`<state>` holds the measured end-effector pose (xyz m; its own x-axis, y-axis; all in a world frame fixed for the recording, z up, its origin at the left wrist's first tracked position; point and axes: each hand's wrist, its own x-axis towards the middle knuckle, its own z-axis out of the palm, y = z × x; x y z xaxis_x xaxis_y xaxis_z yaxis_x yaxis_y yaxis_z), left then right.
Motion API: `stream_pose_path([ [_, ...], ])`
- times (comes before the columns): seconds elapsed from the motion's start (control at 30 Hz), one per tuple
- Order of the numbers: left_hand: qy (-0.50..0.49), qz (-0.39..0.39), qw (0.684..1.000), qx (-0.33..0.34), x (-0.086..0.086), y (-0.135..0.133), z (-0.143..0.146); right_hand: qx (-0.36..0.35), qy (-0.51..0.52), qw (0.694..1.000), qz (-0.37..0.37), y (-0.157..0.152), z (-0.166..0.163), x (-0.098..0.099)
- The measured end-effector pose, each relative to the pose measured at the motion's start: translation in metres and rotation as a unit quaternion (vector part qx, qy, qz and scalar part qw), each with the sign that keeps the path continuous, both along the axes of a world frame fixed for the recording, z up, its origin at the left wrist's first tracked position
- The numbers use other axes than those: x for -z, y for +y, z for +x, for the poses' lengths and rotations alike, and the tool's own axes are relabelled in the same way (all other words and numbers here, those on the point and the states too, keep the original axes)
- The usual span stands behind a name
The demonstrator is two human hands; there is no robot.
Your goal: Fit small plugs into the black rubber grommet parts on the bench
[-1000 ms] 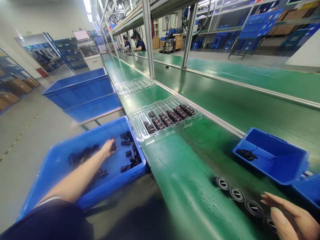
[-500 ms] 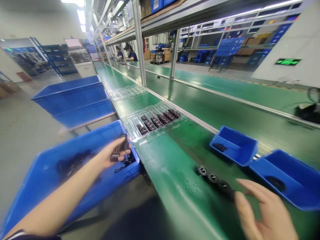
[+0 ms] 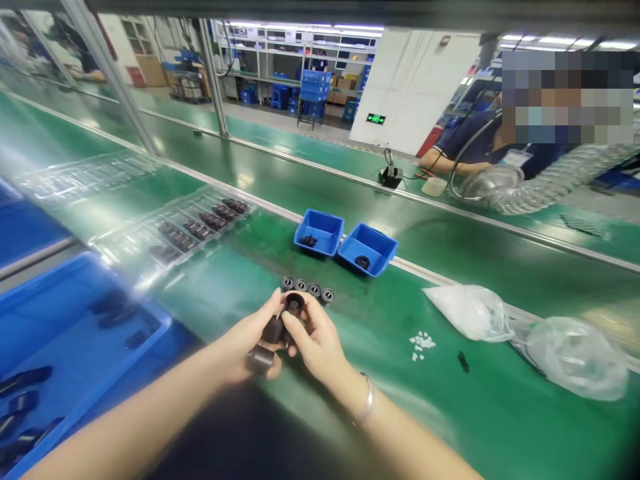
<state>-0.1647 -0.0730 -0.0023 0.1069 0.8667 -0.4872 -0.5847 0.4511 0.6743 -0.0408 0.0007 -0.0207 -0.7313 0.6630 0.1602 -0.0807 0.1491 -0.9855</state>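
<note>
Several short black plastic cylinders (image 3: 261,360) are gathered in my left hand (image 3: 243,337), its fingers curled round them. My right hand (image 3: 320,333) grips one hollow black cylinder (image 3: 295,303) between thumb and fingers, its open end facing up. Both hands meet over the green belt. Just beyond them stands a row of black round parts (image 3: 314,290) with ring-shaped tops. Past that row are two small blue bins, the left bin (image 3: 327,225) and the right bin (image 3: 373,243), each with small black pieces inside.
A large blue crate (image 3: 90,407) of black parts stands at the left. Clear trays (image 3: 200,200) on the belt hold rows of dark parts. White bits (image 3: 423,341), a small black piece (image 3: 463,362) and plastic bags (image 3: 470,310) lie right. A co-worker (image 3: 465,143) sits across.
My left hand has come from the blue crate to over the belt with black cylinders. My right hand has joined it, gripping one cylinder. The view has turned right.
</note>
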Motion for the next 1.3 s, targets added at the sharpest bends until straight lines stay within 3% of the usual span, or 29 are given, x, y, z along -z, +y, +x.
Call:
stream_pose_path([
  [0.17,-0.058,-0.052,0.995,-0.059,-0.003,0.005,-0.001,0.092,0.037,0.994,0.051,0.034,0.021,-0.006],
  [0.27,-0.052,-0.073,0.992,-0.093,-0.002,0.002,-0.007,0.068,-0.096,0.976,0.182,0.053,0.048,-0.008],
  [0.4,-0.07,-0.097,0.987,-0.103,0.001,0.004,-0.01,0.028,-0.258,0.915,0.31,0.057,0.075,0.003],
  [0.6,-0.124,-0.092,0.985,-0.072,0.006,0.011,-0.007,0.06,-0.294,0.876,0.377,0.054,0.069,0.023],
  [0.8,-0.139,-0.08,0.986,-0.053,0.008,0.012,-0.006,0.095,-0.271,0.845,0.452,0.055,0.062,0.024],
  [0.9,-0.121,-0.072,0.989,-0.044,0.01,0.011,-0.004,0.106,-0.219,0.866,0.437,0.046,0.059,0.01],
  [1.0,-0.059,-0.045,0.996,-0.042,0.011,0.011,-0.001,0.034,-0.158,0.906,0.39,0.035,0.048,-0.009],
  [1.1,0.059,0.008,0.996,-0.066,0.013,0.012,0.0,-0.042,-0.121,0.928,0.351,0.027,0.033,-0.019],
  [1.3,0.325,0.089,0.939,-0.069,0.02,0.012,-0.004,-0.051,-0.12,0.935,0.329,0.02,0.015,-0.012],
])
